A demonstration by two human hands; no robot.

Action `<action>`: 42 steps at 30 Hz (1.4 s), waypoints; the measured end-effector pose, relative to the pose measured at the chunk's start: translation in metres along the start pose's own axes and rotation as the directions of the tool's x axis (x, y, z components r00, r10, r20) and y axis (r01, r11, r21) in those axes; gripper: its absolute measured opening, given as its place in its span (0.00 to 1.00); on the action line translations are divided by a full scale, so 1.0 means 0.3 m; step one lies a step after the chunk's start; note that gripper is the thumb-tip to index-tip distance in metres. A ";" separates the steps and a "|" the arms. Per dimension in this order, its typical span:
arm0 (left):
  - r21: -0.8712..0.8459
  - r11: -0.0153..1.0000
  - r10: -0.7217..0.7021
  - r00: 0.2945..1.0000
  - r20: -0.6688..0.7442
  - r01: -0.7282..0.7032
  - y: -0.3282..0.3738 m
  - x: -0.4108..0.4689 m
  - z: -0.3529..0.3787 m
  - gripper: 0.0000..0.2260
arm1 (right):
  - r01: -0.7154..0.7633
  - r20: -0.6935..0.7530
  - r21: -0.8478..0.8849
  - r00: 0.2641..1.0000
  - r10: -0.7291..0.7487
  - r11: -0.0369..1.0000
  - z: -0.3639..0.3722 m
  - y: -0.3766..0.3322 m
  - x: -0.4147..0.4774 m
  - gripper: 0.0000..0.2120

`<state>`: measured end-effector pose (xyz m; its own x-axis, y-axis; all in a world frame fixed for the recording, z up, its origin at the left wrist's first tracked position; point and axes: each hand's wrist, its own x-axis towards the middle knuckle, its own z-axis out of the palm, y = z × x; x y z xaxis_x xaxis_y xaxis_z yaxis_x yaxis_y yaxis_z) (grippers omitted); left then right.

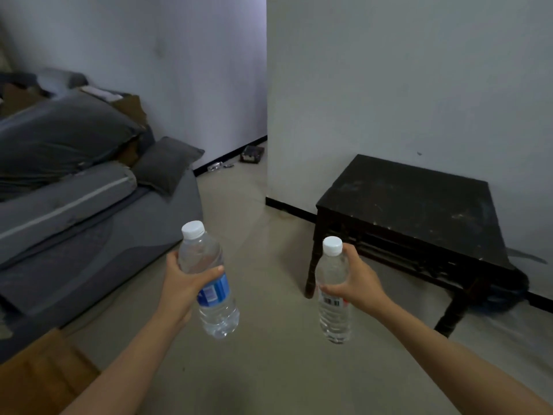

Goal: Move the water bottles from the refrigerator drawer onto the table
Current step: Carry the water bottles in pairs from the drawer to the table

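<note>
I hold two clear plastic water bottles with white caps out in front of me, above the floor. My left hand grips the blue-labelled bottle around its upper body; it leans slightly left. My right hand grips the other bottle, which shows a barcode on its label and stands nearly upright. A small dark wooden table stands against the white wall to the right, just beyond the right bottle. The refrigerator drawer is not in view.
A grey sofa bed with pillows and folded bedding fills the left side. A brown cardboard box sits at the lower left. A white wall corner juts out ahead, with small clutter on the floor behind it. Beige floor lies between sofa and table.
</note>
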<state>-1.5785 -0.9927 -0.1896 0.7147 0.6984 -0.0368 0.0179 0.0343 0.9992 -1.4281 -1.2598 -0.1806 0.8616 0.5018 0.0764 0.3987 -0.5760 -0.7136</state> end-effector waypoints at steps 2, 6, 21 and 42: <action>0.031 0.999 0.021 0.999 -0.029 -0.020 0.018 0.119 -0.002 0.43 | 0.032 0.002 -0.002 1.000 -0.032 1.000 0.024 -0.031 0.143 0.37; 0.005 1.000 0.010 0.994 -0.111 -0.009 0.035 0.278 0.008 0.40 | 0.068 0.009 0.071 0.998 -0.068 0.995 0.070 -0.094 0.363 0.36; -0.044 0.998 0.043 0.997 0.062 -0.040 0.062 1.059 -0.079 0.38 | 0.018 -0.103 0.000 0.995 -0.018 1.000 0.306 -0.315 0.956 0.35; -0.002 1.000 -0.014 0.876 0.483 0.016 0.022 1.808 0.260 0.29 | -0.369 -0.299 0.081 0.877 0.375 0.926 0.325 -0.241 1.421 0.36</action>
<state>-1.1362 -0.6693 -0.2022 0.9631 0.2663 -0.0400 0.0285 0.0469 0.9985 -1.1203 -0.9412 -0.1644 0.9995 0.0310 0.0073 0.0261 -0.6664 -0.7451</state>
